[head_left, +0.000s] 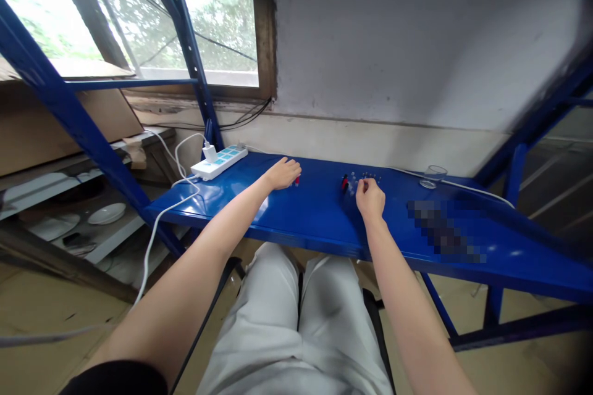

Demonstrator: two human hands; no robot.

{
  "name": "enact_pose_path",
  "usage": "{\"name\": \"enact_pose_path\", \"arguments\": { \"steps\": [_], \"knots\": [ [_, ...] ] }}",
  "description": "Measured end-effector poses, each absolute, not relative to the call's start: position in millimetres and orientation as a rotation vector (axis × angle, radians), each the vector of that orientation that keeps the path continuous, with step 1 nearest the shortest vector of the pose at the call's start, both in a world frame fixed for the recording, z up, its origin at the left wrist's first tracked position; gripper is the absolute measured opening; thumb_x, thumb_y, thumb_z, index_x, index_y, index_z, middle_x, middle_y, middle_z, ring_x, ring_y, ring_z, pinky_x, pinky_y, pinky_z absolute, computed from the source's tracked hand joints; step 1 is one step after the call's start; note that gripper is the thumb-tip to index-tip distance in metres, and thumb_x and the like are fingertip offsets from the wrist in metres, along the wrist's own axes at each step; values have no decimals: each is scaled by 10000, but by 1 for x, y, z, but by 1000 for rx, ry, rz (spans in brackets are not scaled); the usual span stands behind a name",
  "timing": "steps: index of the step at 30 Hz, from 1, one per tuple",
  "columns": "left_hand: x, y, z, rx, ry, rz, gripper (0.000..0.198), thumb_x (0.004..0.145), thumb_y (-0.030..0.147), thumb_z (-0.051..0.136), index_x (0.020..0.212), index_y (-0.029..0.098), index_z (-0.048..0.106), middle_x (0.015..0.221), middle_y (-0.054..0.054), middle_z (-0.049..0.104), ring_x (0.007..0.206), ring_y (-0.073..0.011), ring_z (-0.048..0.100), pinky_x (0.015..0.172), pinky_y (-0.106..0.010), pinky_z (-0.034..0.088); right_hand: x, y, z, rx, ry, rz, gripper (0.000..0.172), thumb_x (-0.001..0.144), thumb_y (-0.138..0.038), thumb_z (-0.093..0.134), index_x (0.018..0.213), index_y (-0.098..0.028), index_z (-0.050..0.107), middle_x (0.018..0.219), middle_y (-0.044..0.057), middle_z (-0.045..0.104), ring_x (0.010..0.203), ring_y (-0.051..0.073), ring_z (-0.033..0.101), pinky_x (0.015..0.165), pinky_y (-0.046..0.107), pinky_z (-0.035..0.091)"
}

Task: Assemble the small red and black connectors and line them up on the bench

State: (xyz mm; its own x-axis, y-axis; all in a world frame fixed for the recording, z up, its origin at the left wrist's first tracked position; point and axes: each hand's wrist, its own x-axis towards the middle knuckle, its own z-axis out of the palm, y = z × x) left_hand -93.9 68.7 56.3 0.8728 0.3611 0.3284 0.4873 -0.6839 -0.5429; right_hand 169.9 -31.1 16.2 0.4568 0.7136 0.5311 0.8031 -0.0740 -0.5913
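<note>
Left hand (pixel 283 174) is palm-down at the blue table (pixel 315 213), fingers stretched out, with a red bit (pixel 297 181) right by them, can't tell if it's gripped. Right hand (pixel 372 199) has its fingers curled in, can't tell on what, just beside some clear bits (pixel 353 182) and a red-and-black piece (pixel 344 183).

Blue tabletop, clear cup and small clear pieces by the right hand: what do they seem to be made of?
Blue tabletop: probably painted metal, glossy, since it throws bright reflections.
Clear cup: glass or clear plastic, smooth; it is see-through, but which one stays open.
Small clear pieces by the right hand: see-through, perhaps plastic or glass; too small to settle.
</note>
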Motion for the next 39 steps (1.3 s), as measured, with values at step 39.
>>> {"name": "enact_pose_path", "arguments": {
  "steps": [39],
  "knots": [
    [-34, -1, 10, -2734, -1335, -2608, 110, 806, 178, 531, 901, 155, 580, 858, -60, 660, 844, -159, 640, 805, -285, 464, 127, -28, 8, -1369, -1988, -371, 459, 943, -411, 218, 1135, -113, 510, 911, 130, 647, 759, 212, 585, 708, 330, 345]
  ]
}}
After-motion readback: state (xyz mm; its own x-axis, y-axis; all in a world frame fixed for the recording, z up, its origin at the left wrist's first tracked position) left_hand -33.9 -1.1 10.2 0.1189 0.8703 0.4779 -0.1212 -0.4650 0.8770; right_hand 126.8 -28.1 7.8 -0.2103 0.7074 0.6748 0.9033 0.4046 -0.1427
